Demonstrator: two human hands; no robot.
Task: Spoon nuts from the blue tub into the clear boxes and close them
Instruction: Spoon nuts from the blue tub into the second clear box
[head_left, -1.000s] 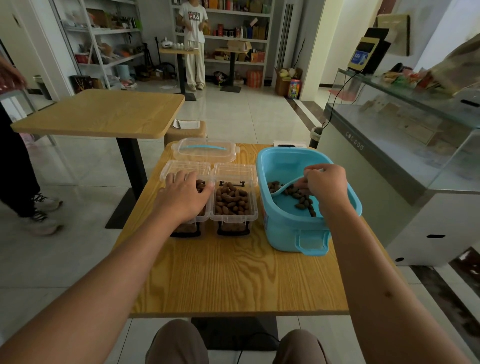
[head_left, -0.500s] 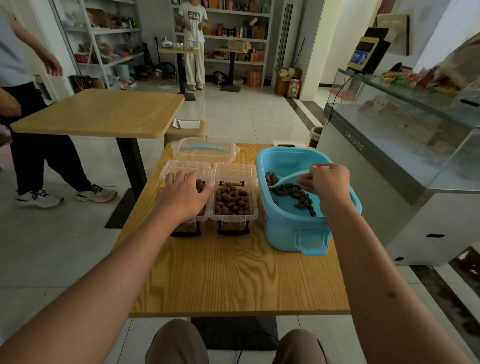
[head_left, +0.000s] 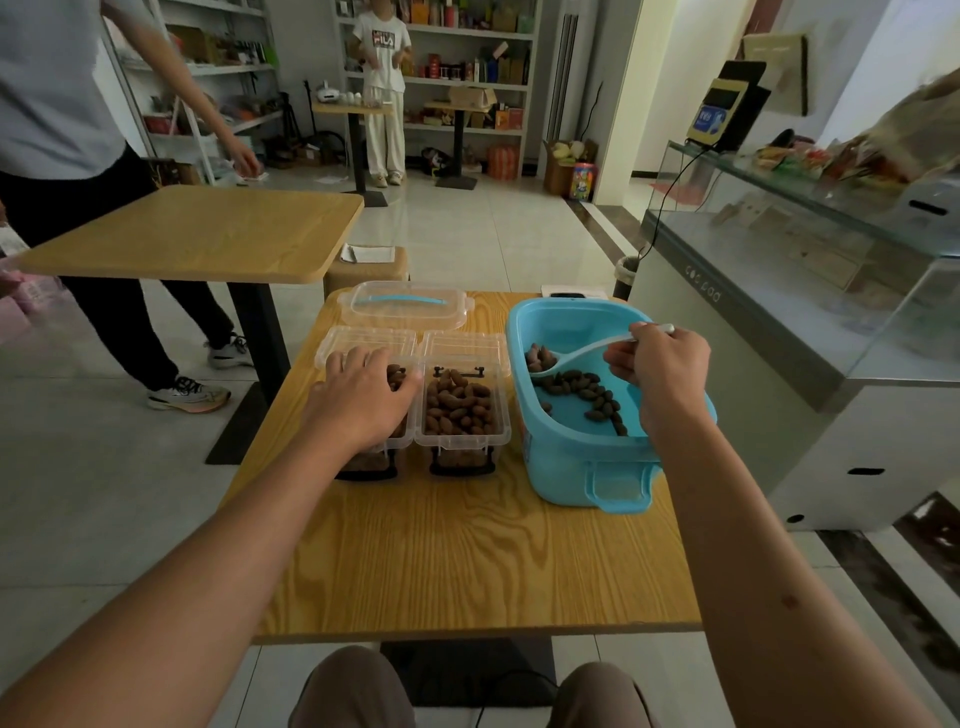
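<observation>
Your left hand covers most of the box beneath it, so you cannot tell how full it is. Your right hand hides the middle of the spoon handle and the tub wall below it. The passer-by far left of your left hand is cut off by the edge.

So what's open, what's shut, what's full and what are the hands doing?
Right clear box: lid open, nearly full of nuts.
Left clear box: lid open, left hand resting on it.
Blue tub: uncovered, few nuts left.
Spoon: loaded with nuts, gripped by right hand.
Clear lid: lying off, behind the boxes.
</observation>
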